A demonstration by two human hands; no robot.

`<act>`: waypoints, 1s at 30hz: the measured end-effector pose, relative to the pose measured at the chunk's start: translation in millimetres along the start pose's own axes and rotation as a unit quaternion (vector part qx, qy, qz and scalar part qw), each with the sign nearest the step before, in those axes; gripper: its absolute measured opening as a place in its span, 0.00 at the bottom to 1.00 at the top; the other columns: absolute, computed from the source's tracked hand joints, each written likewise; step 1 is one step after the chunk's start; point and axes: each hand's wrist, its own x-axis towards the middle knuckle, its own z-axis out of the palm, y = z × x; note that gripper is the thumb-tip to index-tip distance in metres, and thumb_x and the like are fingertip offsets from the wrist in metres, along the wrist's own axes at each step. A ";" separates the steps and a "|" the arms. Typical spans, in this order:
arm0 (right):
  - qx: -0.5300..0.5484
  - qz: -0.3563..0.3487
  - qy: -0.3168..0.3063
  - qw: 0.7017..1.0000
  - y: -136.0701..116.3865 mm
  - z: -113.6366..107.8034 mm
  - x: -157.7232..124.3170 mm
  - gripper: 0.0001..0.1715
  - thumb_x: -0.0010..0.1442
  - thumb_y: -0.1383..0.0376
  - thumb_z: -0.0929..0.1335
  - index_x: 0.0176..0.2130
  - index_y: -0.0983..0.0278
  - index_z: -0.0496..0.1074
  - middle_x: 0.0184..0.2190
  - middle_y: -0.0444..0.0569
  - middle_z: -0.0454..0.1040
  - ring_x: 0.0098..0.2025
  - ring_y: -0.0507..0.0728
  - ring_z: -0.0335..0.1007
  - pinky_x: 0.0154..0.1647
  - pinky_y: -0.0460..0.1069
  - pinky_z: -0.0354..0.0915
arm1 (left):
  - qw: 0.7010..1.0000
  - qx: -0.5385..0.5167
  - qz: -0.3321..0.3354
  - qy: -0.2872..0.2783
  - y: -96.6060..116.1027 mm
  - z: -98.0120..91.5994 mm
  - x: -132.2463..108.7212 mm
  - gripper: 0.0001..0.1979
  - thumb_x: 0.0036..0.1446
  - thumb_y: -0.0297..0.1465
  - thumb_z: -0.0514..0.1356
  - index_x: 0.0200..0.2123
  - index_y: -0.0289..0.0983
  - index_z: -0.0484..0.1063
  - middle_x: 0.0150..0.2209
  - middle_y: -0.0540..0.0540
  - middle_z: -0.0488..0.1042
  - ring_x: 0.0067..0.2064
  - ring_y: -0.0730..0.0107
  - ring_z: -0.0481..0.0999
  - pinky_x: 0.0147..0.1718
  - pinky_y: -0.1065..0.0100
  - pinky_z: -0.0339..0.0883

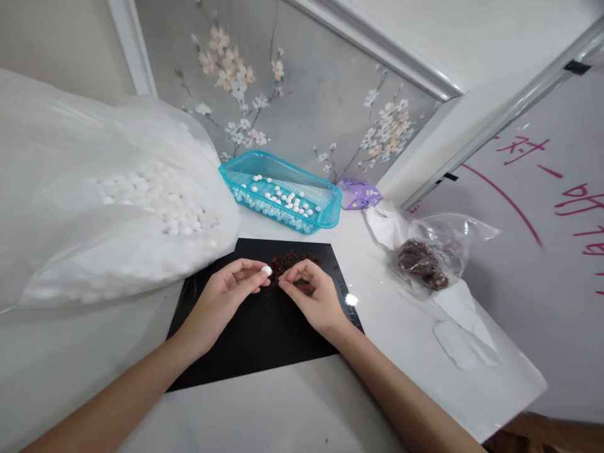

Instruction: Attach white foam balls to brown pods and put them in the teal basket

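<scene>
My left hand (234, 290) pinches a small white ball (267, 270) between thumb and fingers, above a black mat (255, 340). Just to the right, my right hand (316, 294) is closed in a pinch, its fingertips close to the ball but apart from it. Whatever those fingertips hold is too small to make out. Behind both hands a loose pile of dark brown bits (289, 260) lies on the mat, partly hidden by my right hand.
A blue plastic basket (333, 217) with several white balls stands behind the mat. To the left bulges a big translucent bag (61, 207) of white balls. At right lie a clear bag of brown material (422, 264), white tissue (465, 314) and a purple packet (361, 194). A whiteboard (542, 283) borders the table.
</scene>
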 end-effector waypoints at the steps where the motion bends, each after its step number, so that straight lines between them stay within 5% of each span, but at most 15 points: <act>1: 0.009 -0.007 0.000 1.000 0.3 2.8 -1.7 0.07 0.53 0.64 0.67 0.29 0.63 0.64 0.31 0.46 0.74 0.35 0.52 0.71 0.32 0.46 0.66 | 1.000 0.005 0.004 -0.004 -0.4 0.0 -0.1 0.12 0.50 0.39 0.61 0.36 0.38 0.73 0.34 0.48 0.76 0.40 0.66 0.74 0.39 0.67 0.66; 7: -0.003 -0.044 0.003 0.999 2.4 9.2 -6.0 0.02 0.55 0.66 0.66 0.32 0.62 0.67 0.32 0.45 0.73 0.36 0.51 0.72 0.36 0.46 0.69 | 1.000 -0.003 -0.012 -0.026 -0.2 0.0 -0.8 0.12 0.51 0.39 0.60 0.37 0.38 0.72 0.35 0.47 0.77 0.40 0.65 0.76 0.39 0.67 0.67; 24: -0.098 -0.065 0.043 0.992 3.1 8.8 -6.7 0.06 0.53 0.63 0.68 0.27 0.62 0.74 0.27 0.46 0.76 0.28 0.51 0.71 0.27 0.46 0.67 | 0.999 -0.024 -0.016 -0.020 2.9 0.7 -1.5 0.13 0.50 0.40 0.60 0.36 0.38 0.72 0.38 0.46 0.77 0.42 0.63 0.76 0.43 0.65 0.67; 30: -0.056 -0.050 0.022 0.997 2.3 12.5 -9.9 0.09 0.55 0.64 0.66 0.36 0.62 0.76 0.34 0.49 0.78 0.32 0.53 0.74 0.30 0.46 0.69 | 0.999 -0.024 -0.009 -0.034 0.4 -0.8 -0.9 0.12 0.51 0.39 0.60 0.36 0.39 0.72 0.38 0.47 0.76 0.42 0.65 0.75 0.43 0.67 0.66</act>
